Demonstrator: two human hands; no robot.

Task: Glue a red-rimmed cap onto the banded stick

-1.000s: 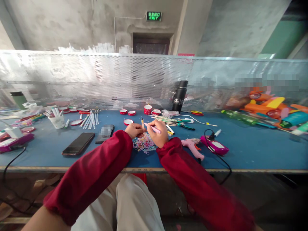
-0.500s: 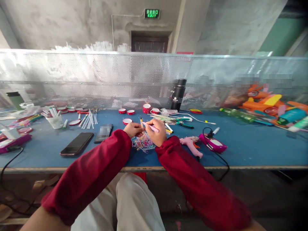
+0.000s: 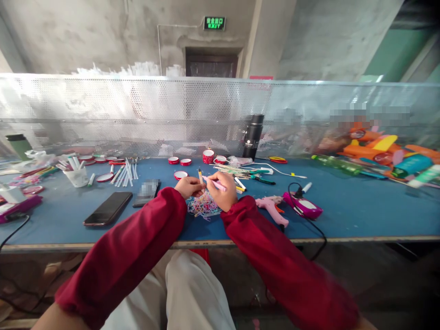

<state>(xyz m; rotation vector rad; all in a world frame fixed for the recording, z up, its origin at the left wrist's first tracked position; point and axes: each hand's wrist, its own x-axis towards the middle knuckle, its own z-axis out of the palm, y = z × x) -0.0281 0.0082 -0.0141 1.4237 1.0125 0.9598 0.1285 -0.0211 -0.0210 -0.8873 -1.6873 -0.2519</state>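
Note:
My left hand (image 3: 190, 187) pinches a small thin stick (image 3: 200, 175) with a dark top end and a yellowish band, held upright. My right hand (image 3: 223, 190) is closed around a pink marker pen (image 3: 218, 185), its tip pointing left at the stick. Both hands meet above a heap of multicoloured short strings (image 3: 203, 206) on the blue table. Just behind my left hand stands a shallow red-and-white round tin (image 3: 180, 175). To the right of my right hand lie white and yellow pens (image 3: 240, 184).
A pink glue gun (image 3: 273, 210) and a purple power strip (image 3: 303, 205) with a black cord lie right. Left are a phone (image 3: 108, 208), white sticks (image 3: 126, 173) and a cup of markers (image 3: 76, 176). A black thermos (image 3: 253, 137) stands behind, before a perforated metal screen (image 3: 154, 103).
The view has shifted slightly. Both hands keep their hold on the stick and the marker pen, with almost no movement between them.

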